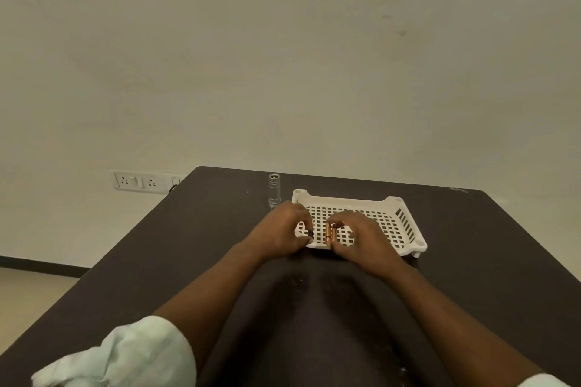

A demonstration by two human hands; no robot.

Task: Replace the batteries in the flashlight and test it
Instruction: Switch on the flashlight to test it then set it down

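Copper-toned cylindrical batteries pinched in right fingers; left fingers curled, contents unclear.

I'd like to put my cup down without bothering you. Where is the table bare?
The dark table is bare right of the white basket, and also left of the flashlight toward the wall sockets. It is crowded at the basket's near edge, where both hands handle batteries.

Dark brown rectangular table against a cream wall. White perforated plastic tray sits on table, toward its far edge. White wall socket panel left of table's far corner. Black skirting strip below.
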